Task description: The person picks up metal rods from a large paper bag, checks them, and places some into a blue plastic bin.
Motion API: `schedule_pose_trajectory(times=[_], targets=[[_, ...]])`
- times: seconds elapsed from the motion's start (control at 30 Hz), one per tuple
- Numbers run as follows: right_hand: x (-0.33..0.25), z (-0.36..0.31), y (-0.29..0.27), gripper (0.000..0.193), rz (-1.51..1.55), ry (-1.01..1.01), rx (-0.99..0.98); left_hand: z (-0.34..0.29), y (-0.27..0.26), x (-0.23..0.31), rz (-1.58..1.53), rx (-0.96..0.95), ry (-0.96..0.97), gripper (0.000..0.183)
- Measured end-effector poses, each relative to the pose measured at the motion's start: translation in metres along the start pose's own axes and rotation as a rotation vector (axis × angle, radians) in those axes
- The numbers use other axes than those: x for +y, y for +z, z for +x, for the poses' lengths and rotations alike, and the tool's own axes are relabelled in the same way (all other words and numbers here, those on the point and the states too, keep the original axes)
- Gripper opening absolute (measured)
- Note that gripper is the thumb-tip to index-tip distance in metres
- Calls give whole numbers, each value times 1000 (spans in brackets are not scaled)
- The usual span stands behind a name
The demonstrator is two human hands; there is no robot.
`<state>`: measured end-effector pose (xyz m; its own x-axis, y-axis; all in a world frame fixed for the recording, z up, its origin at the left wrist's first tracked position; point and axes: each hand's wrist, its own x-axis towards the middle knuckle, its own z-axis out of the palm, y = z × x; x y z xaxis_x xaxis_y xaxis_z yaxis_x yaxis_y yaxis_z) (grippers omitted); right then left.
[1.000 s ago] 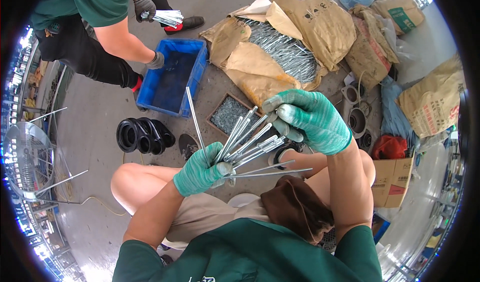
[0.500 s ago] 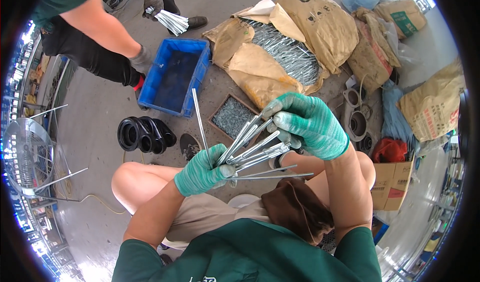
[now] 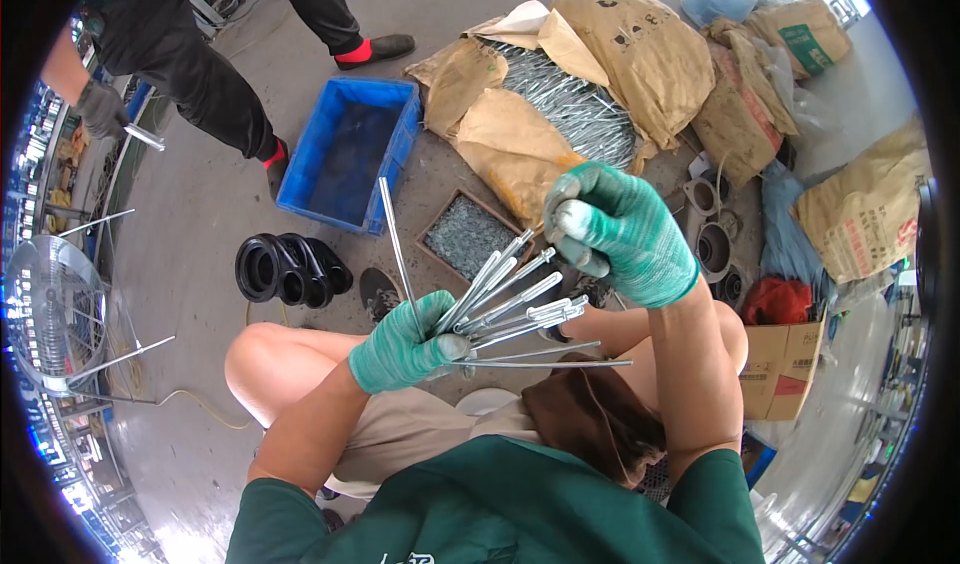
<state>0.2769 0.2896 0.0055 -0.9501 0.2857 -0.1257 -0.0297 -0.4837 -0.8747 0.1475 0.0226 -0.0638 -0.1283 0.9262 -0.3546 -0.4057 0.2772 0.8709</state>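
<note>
Over my lap, my left hand [image 3: 405, 344], in a green and white work glove, is closed round a fanned bundle of metal rods [image 3: 515, 304]. Several rods carry short sleeve-like ends pointing up and right; a few look plain, and one sticks up apart from the others. Just beyond the sleeved ends is my right hand [image 3: 625, 234], gloved alike. Its fingers are pinched together; whether a small part sits between them is hidden. Below and behind the bundle, a shallow box [image 3: 443, 256] on the floor holds many small grey metal pieces [image 3: 470, 229].
An open paper sack [image 3: 640, 54] full of metal rods [image 3: 580, 114] lies ahead. Left of it stands a blue crate [image 3: 402, 159]. Black rings [image 3: 258, 267] lie nearer left. A co-worker's gloved hand [image 3: 103, 111] carries rods at far left. A cardboard box [image 3: 775, 369] stands right.
My right hand has drawn slightly away from the rod ends, its fingers curled closer. The left hand keeps its bundle. The co-worker has stepped back to the left with the rods.
</note>
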Motion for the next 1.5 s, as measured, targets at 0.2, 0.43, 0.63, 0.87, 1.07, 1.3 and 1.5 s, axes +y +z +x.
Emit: schedule_pose_trajectory(times=[0.2, 0.43, 0.63, 0.87, 1.07, 1.3, 1.5], targets=[[-2, 1, 14, 20, -48, 166, -23, -1, 2, 1, 45, -13, 19, 40], [0, 1, 11, 31, 4, 278, -143, -2, 3, 7, 130, -32, -18, 41], [6, 0, 18, 34, 80, 300, -120, -2, 8, 12, 36, -45, 34, 38], [-1, 0, 24, 22, -62, 91, 4, -4, 6, 10, -101, 11, 49, 32], [1, -6, 11, 20, -106, 109, -86, -3, 8, 9, -84, -13, 35, 32], [22, 13, -7, 19, 242, 176, 159, -4, 8, 7, -79, -5, 20, 42], [40, 15, -6, 21, 123, 318, 4, -2, 7, 12, -86, 78, -17, 53]])
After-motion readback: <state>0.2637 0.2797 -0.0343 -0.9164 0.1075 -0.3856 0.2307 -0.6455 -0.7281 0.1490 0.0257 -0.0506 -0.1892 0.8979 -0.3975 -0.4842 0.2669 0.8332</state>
